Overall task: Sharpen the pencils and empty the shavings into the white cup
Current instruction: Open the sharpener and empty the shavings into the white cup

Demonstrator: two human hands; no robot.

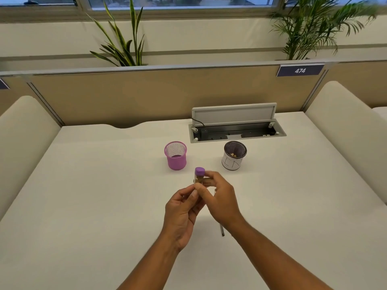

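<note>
A small sharpener (199, 174) with a purple cap and a clear body holding brown shavings is raised above the middle of the table. My left hand (181, 210) pinches its lower end from below. My right hand (221, 198) grips its body from the right with thumb and fingers. The white cup (233, 162), marked with black pen, stands beyond my right hand and has a few shavings at its bottom. A dark pencil end (222, 230) shows under my right wrist, apparently lying on the table; the remainder is hidden.
A pink mesh cup (176, 156) stands left of the white cup with nothing visible in it. An open cable hatch (236, 130) sits in the white table (94, 195) behind the cups. Cream padded dividers flank both sides, and a partition runs along the back.
</note>
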